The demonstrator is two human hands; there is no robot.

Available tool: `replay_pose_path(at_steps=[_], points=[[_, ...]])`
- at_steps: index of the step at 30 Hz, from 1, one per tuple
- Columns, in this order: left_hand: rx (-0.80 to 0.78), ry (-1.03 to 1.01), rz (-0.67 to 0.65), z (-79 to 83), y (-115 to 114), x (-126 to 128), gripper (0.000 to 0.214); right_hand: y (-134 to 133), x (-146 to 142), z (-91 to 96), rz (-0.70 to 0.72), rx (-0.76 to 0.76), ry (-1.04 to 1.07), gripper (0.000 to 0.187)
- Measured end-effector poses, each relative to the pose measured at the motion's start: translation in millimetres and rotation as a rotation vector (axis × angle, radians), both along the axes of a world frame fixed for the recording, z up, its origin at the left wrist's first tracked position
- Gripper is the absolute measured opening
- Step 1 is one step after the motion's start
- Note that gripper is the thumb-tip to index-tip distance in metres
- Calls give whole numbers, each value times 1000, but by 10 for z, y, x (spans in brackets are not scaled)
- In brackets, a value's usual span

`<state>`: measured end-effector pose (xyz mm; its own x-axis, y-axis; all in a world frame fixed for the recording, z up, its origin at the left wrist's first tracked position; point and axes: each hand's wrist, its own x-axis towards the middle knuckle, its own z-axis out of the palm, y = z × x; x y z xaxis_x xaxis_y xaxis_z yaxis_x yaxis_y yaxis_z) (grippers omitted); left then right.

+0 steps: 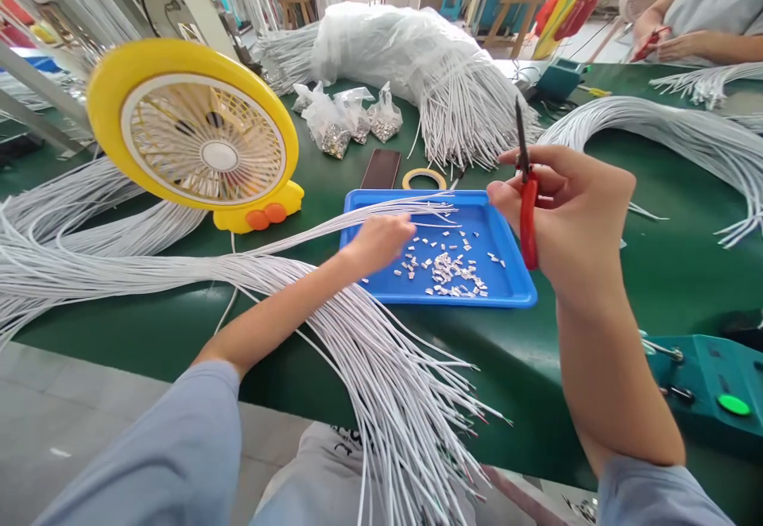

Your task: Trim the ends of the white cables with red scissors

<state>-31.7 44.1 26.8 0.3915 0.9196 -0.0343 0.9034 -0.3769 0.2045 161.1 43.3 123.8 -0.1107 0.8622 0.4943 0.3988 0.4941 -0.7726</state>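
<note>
My right hand (572,208) is raised over the right end of the blue tray (518,292), closed around red-handled scissors (528,208) with the dark blades pointing up. Over the tray's left side, my left hand (381,241) has its fingers closed; what they pinch is hidden. A thin bundle of white cables (334,228) runs behind that hand, its loose ends lying across the tray. Small silvery-white metal pieces (450,272) are scattered and heaped on the tray floor. Under my left forearm, a thick bundle of white cables (369,351) spreads toward my lap and over the table edge.
A yellow fan (220,156) stands at left. Behind the tray lie a phone (381,168), a tape roll (424,179), bags of metal parts (334,129) and a plastic-wrapped cable bundle (387,49). A green device (709,383) sits at right; a co-worker (709,17) sits beyond.
</note>
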Motion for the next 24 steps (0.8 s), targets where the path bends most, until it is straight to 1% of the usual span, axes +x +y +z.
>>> replay_pose_path(at_steps=[2,5,8,10,12,14,16,17,19,21,22,24], points=[[35,67,105,-2,188,-225,28,-17,15,36,-11,15,34,25],[39,115,164,-31,311,-395,28,-39,38,73,-19,18,46,22],[39,96,184,-49,312,-411,28,-61,53,94,-8,14,37,21],[46,55,205,-22,295,-397,26,-75,55,97,5,21,42,19],[53,-9,225,41,282,-386,24,-85,53,92,-1,79,87,18],[44,-91,212,127,265,-369,21,-87,52,86,-46,181,192,17],[11,-178,155,225,222,-326,19,-76,58,87,-117,260,330,15],[-26,-253,109,277,185,-291,21,-63,64,91,-150,290,406,15],[-156,-469,-6,386,70,-197,26,-14,79,102,-187,336,545,17],[-338,-703,-133,504,-98,-88,28,58,92,109,-185,395,673,17],[-416,-782,-191,564,-196,-37,28,96,94,107,-161,404,729,17],[-538,-868,-315,680,-400,40,25,154,81,85,-98,365,809,17]])
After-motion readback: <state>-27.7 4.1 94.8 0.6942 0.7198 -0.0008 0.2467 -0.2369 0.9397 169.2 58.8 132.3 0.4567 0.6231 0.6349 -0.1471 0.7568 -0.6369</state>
